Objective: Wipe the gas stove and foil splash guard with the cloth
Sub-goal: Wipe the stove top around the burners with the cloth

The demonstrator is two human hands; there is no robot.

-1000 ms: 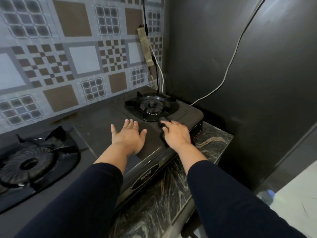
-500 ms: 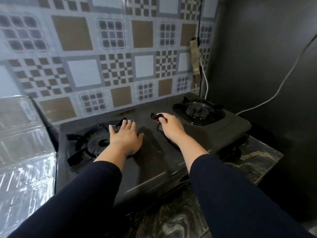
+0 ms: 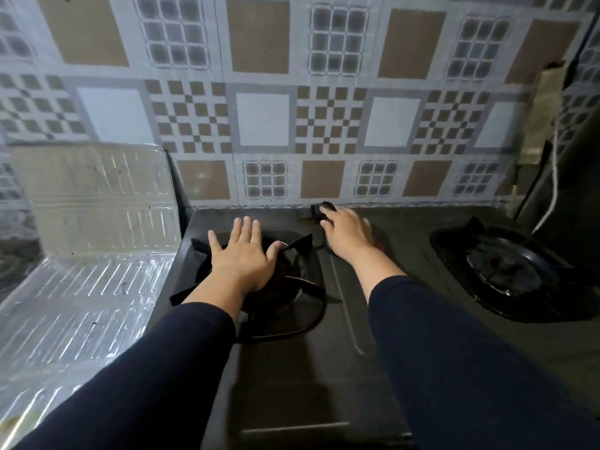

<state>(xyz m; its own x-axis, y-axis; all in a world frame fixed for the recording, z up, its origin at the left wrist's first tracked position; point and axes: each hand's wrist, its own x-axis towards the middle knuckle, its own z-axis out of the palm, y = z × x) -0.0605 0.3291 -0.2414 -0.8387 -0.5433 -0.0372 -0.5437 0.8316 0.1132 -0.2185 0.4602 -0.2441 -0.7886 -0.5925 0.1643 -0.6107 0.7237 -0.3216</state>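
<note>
Cloth (image 3: 321, 212), dark and mostly hidden, was pressed beneath the right hand (image 3: 347, 235) at the rear centre of the gas stove (image 3: 292, 378), just beside the patterned wall (image 3: 263, 118). Only a small fold showed past the fingertips; the hand lay curled over it, pinning it down. The left hand (image 3: 242, 256) was spread flat, holding nothing, over the left burner grate (image 3: 302, 246).

Judged soft, light and limp, the cloth should bunch easily and is best held under a flat palm. The stove top appeared stiff and smooth; the grate prongs could snag fabric. The foil splash guard (image 3: 94, 203) at the left looked thin, ribbed and easily dented, calling for light pressure.

Open room lay across the centre panel between the two burners; the right burner (image 3: 506, 271) stood well apart. A white cable (image 3: 552, 196) hung at the far right corner.
</note>
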